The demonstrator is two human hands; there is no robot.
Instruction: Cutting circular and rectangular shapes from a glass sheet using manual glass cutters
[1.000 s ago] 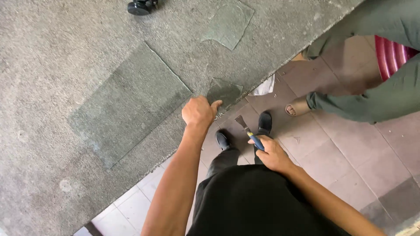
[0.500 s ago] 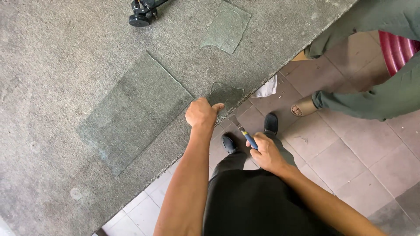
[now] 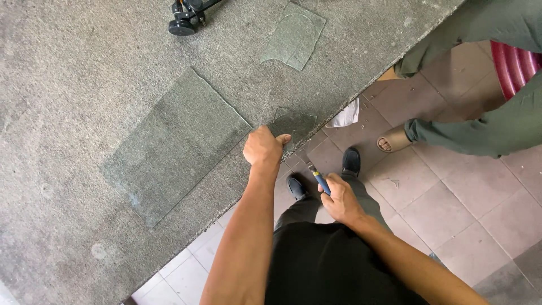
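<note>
My left hand (image 3: pixel 263 148) rests at the edge of a grey felt-covered table (image 3: pixel 84 68), with its thumb on a small dark piece of glass (image 3: pixel 293 122) that lies at the table's rim. A large rectangular glass sheet (image 3: pixel 175 144) lies flat just left of that hand. My right hand (image 3: pixel 341 197) hangs below the table edge, over my legs, shut on a small blue-handled tool (image 3: pixel 319 179) that points up toward the rim.
Another irregular glass offcut (image 3: pixel 294 36) lies farther up the table, near a black tool (image 3: pixel 186 14) at the top edge. A person in green trousers and a sandal (image 3: pixel 394 141) stands at the right on the tiled floor (image 3: pixel 451 197). A white scrap (image 3: pixel 345 116) lies under the table edge.
The view has shifted slightly; my left hand stays at the table rim by the small glass piece, and my right hand keeps the blue-handled tool below the edge.
</note>
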